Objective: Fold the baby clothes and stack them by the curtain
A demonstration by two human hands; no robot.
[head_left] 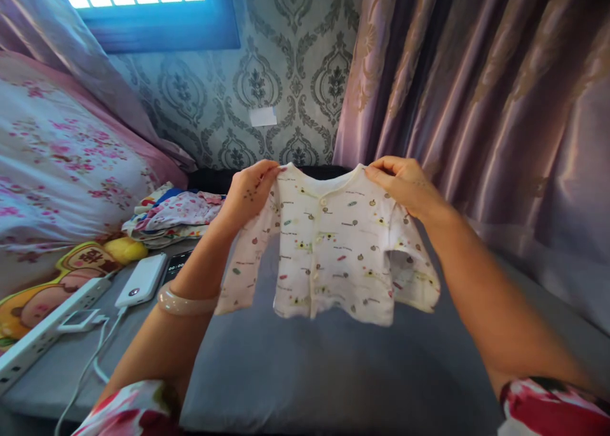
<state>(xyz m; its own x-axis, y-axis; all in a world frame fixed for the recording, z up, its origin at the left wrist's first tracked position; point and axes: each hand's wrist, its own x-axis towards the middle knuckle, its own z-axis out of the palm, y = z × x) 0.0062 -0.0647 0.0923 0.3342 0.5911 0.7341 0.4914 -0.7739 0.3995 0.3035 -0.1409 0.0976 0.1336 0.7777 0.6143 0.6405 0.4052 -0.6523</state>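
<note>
White and printed, the small shirt [333, 252] hangs right of the clothes stack [183, 210]; remotely, I see the left hand [252, 191] pinching one shoulder, the right hand [405, 185] the other. A power bank [142, 280] lies before the stack.

A smooth surface under plain grey cloth [309, 372] carries everything, its things gathered on the left side. Toward the back there lies 1 stack of folded clothes [183, 210], patterned, with pink-and-white print on top. Nearer, 1 white power bank [142, 280] rests just beside 1 dark phone [177, 264], which is partly hidden. Further left, 1 white power strip [33, 342] lies slantwise, and white cable [122, 310] trails over the cloth. Beyond the strip sits 1 yellow cartoon cushion [42, 296].
</note>
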